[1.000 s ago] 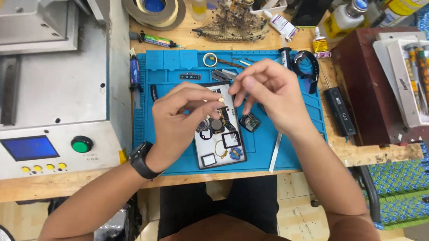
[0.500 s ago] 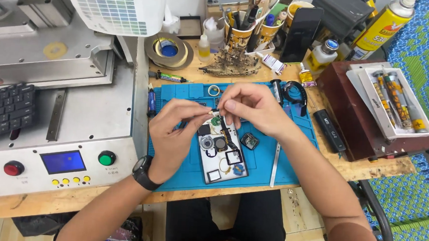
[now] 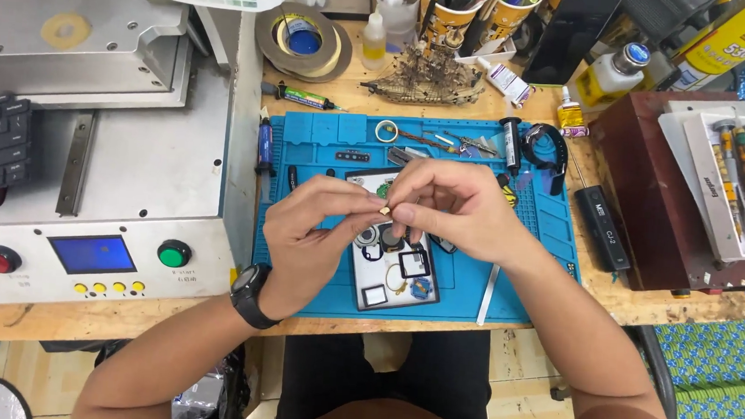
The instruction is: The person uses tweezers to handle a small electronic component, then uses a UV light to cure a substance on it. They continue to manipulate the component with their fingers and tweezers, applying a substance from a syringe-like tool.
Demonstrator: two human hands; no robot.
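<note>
Your blue work mat [image 3: 325,139] looks matt and rubbery — bare wooden bench [image 3: 656,305], brushed grey metal machine [image 3: 146,155] beside it.

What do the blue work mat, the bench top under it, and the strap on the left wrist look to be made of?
Blue mat: probably silicone or rubber, matte, with moulded compartments along its top edge. Bench top: wood, light, visible grain and worn spots. Strap of the black watch on the left hand: likely matte rubber or plastic; too small to tell which.

Bright, even light on our bench.
We see soft shadows, sharp focus; edges perhaps slightly bowed.
</note>
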